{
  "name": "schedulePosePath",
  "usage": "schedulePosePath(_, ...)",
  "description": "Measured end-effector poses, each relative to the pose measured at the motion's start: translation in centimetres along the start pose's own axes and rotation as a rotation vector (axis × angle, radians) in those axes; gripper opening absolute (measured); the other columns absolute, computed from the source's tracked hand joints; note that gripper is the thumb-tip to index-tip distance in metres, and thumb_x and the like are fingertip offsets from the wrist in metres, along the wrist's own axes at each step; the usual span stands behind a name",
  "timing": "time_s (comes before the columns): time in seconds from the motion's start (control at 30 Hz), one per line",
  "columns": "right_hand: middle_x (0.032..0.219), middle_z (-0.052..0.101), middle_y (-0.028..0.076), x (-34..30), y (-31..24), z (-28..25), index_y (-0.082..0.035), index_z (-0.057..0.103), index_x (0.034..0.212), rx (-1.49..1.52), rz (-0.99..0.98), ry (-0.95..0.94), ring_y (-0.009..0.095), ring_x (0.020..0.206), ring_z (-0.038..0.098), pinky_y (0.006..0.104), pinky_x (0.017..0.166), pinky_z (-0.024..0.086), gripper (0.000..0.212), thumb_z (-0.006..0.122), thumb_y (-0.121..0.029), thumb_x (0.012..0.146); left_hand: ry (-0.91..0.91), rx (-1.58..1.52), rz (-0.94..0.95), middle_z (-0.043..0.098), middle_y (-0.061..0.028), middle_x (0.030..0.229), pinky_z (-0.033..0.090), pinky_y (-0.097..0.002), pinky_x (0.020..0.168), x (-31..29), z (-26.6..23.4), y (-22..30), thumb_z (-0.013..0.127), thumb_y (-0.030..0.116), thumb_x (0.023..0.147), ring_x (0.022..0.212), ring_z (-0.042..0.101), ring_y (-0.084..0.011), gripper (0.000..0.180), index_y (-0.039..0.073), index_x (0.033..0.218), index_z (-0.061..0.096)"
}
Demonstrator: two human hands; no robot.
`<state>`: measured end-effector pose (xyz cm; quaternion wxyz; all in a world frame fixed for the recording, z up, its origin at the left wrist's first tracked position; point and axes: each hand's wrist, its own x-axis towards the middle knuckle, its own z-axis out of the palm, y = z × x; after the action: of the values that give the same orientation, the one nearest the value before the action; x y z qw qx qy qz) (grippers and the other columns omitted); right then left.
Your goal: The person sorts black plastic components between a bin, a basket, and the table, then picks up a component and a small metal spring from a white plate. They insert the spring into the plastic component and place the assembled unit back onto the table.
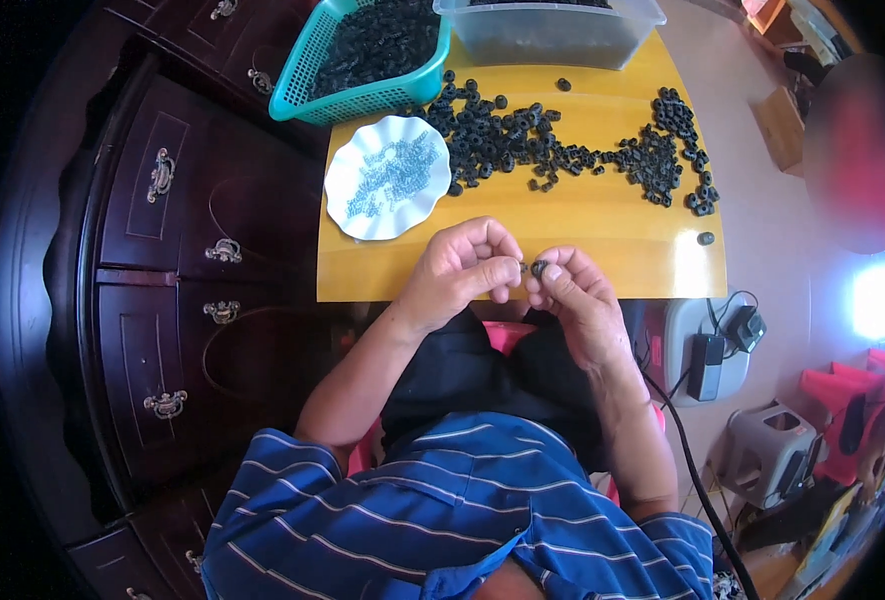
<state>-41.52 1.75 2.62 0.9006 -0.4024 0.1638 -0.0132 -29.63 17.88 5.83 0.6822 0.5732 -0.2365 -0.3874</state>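
Over the near edge of the yellow table (383, 280), both hands meet fingertip to fingertip. My right hand (585, 300) pinches a small round black plastic part (540, 268) between thumb and fingers. Beside it, my left hand (471, 268) is closed in a pinch, and a tiny thing at its fingertips is too small to make out. Left of the hands stands a white scalloped plate (344, 212) holding many small, thin metal springs (395, 172). Beyond the hands, loose black parts (493, 138) spread across the table, with a second cluster of black pieces (653, 165) at the right.
A green plastic basket (363, 104) full of black pieces and a translucent bin (553, 38) stand at the far edge. One black part (706, 239) lies alone near the right edge. Dark wooden drawers (163, 180) line the left. A grey stool (773, 450) stands at the lower right.
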Motion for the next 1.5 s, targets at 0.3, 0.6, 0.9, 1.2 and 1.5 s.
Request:
schedulePosePath(0.3,0.087,0.064,0.0,-0.1,-0.4,0.2,-0.006,0.06,0.107,0.003,0.01,-0.027,0.006,0.077,0.056,0.0212,0.074,0.046,0.014,0.06,-0.018,0.1,-0.022,0.014,-0.016,0.064,-0.0028,0.083,0.051,-0.0208,0.065,0.4,0.6,-0.1,0.064,0.01,0.095,0.07,0.061,-0.0077,0.009,0.003,0.098,0.06)
schedulePosePath(0.6,0.087,0.064,0.002,0.1,0.1,0.0,-0.004,0.058,0.102,-0.036,-0.116,-0.034,0.008,0.079,0.058,0.0228,0.076,0.048,0.007,0.059,-0.011,0.1,-0.055,0.126,0.028,0.065,-0.0006,0.082,0.051,-0.0197,0.066,0.8,0.6,-0.2,0.063,0.005,0.095,0.07,0.061,-0.0049,0.004,0.002,0.097,0.061)
schedulePosePath(0.9,0.085,0.065,0.002,0.1,1.3,0.0,-0.001,0.058,0.1,-0.27,-0.246,0.02,0.007,0.079,0.061,0.0214,0.074,0.05,0.004,0.061,-0.003,0.097,-0.012,0.15,0.023,0.065,-0.0003,0.079,0.051,-0.0211,0.064,0.5,0.2,-1.7,0.063,0.001,0.093,0.07,0.062,-0.0054,0.003,0.002,0.092,0.06)
schedulePosePath(1.2,0.086,0.067,0.003,0.0,0.6,0.2,-0.002,0.058,0.1,-0.201,-0.139,-0.032,0.007,0.08,0.062,0.0224,0.076,0.05,0.007,0.06,-0.008,0.098,-0.068,0.256,-0.015,0.064,0.0006,0.081,0.05,-0.0194,0.064,0.2,0.1,0.2,0.066,0.004,0.093,0.07,0.06,-0.0036,0.006,0.001,0.094,0.061)
schedulePosePath(1.5,0.098,0.07,0.006,0.2,-0.3,-0.1,-0.007,0.059,0.107,0.261,-0.01,0.024,0.013,0.087,0.066,0.0267,0.081,0.052,0.012,0.059,-0.016,0.1,0.19,0.891,0.445,0.064,-0.0109,0.093,0.054,-0.0339,0.066,1.0,3.3,1.1,0.077,0.008,0.078,0.077,0.067,-0.0257,0.039,0.002,0.113,0.062)
